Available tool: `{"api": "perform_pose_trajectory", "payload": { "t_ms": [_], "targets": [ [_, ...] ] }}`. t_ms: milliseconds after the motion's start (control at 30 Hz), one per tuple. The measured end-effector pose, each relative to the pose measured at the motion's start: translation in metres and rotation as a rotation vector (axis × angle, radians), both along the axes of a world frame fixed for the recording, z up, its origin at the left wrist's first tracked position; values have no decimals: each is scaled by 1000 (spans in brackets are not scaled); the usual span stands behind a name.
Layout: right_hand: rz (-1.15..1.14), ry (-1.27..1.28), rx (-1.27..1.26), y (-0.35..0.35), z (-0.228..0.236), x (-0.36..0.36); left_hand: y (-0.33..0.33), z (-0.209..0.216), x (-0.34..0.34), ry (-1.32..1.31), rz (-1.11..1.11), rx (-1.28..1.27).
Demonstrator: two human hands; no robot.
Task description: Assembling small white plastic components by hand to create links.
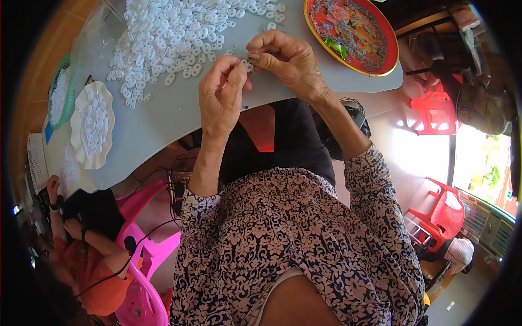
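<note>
White plastic piece (249, 66), pinched in the left hand (222, 96) over the table (157, 118), probably wants light, steady support beside the right hand (291, 64), whose thumb and forefinger press together, contents unclear.

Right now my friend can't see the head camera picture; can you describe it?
A person's left hand and right hand meet around a small white piece over a gray table. A big pile of white pieces lies ahead, a red tray with gray bits at right, a wavy dish at left.
</note>
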State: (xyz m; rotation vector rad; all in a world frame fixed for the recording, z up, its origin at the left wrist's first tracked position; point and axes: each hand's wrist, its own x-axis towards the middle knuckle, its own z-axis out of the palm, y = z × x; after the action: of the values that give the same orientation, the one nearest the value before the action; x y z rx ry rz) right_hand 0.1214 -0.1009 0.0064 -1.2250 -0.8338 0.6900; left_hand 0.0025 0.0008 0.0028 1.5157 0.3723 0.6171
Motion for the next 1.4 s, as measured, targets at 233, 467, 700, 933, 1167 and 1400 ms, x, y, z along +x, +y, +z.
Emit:
{"api": "perform_pose_trajectory", "payload": {
  "t_ms": [233,467,700,933,1167,1400],
  "targets": [
    [-62,-31,14,2,-2,-2,-5,0,2,18,58,94],
    [-23,-192,-70,-1,-1,2,2,-4,0,-34,-36,11],
    [-36,-248,-122,-3,7,-4,-2,-1,0,-83,-23,67],
    [-63,-151,-123,-4,5,0,-2,-3,-1,-83,-10,20],
    [-81,-225,-123,-4,3,-4,0,-6,-2,-65,-79,-67],
    [-104,-236,-113,-3,4,-7,1,-11,3,-133,-67,-68]
  ]
}}
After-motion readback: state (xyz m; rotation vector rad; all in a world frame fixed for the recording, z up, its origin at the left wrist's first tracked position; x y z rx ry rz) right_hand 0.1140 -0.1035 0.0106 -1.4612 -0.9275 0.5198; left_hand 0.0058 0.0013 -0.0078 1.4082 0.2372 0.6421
